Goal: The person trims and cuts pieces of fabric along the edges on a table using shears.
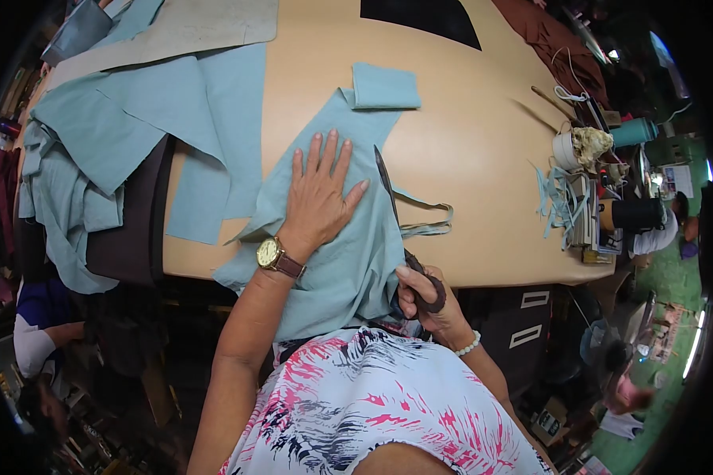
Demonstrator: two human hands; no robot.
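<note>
My left hand [320, 192] lies flat on a piece of light blue-green fabric [333, 277], its fingers stretched out toward the far side of the table. The fabric hangs over the table's front edge toward my lap. In my right hand [432, 305] is a pair of fabric scissors [387, 186] with dark wrapped handles. Their long blade points away from me along the fabric's right side. A narrow fabric strip [428, 231] loops out to the right of the blade. Beyond my left fingertips rests a folded blue-green piece [385, 86].
More blue-green fabric [135, 111] spreads over the left of the tan table [483, 198], partly under a grey pattern sheet [174, 32]. A black sheet [424, 17] lies at the back. Fabric scraps [558, 198], a teal bottle [634, 132] and a black thread cone [638, 214] crowd the right edge.
</note>
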